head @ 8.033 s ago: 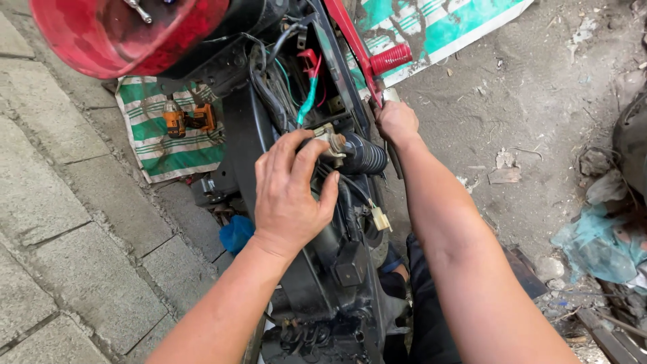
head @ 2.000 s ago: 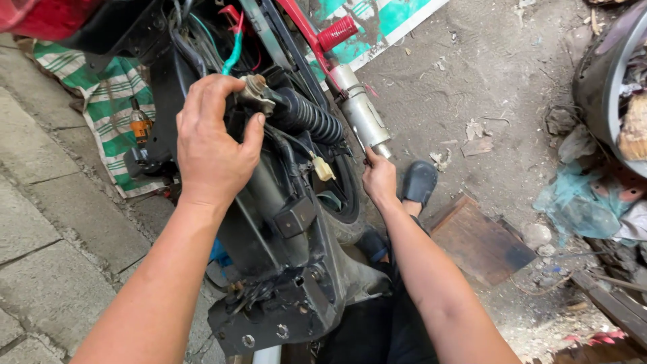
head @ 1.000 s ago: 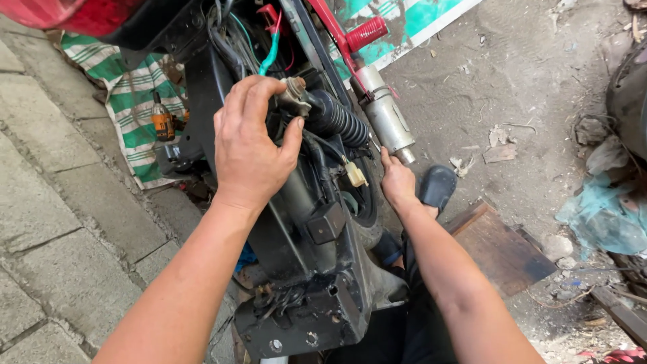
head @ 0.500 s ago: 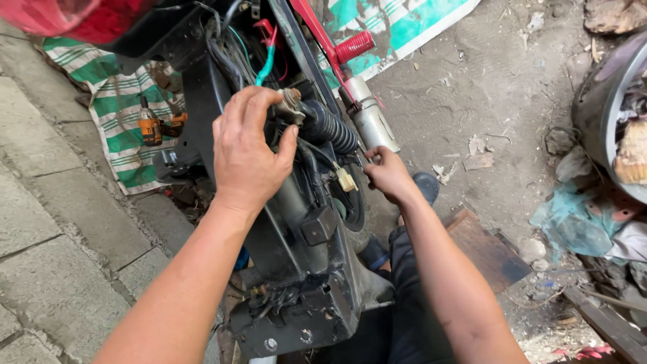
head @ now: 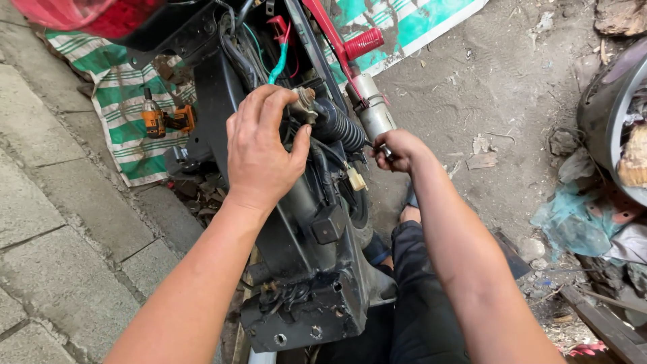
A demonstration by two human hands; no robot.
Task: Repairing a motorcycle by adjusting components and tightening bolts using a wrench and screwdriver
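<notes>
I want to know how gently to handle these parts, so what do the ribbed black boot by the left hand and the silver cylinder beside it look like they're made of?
The ribbed black boot looks like rubber: matte, with soft accordion folds. The silver cylinder seems to be metal, a dull brushed grey with scuffs, though painted plastic cannot be ruled out. The left hand grips a fitting at the boot's top; the right hand is closed by the cylinder's lower end.

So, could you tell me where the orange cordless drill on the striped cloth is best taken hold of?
Grip the orange cordless drill by its handle, coming from above. It lies flat on the striped cloth, open on top, so the handle is exposed; the black frame crowds its right side.
</notes>
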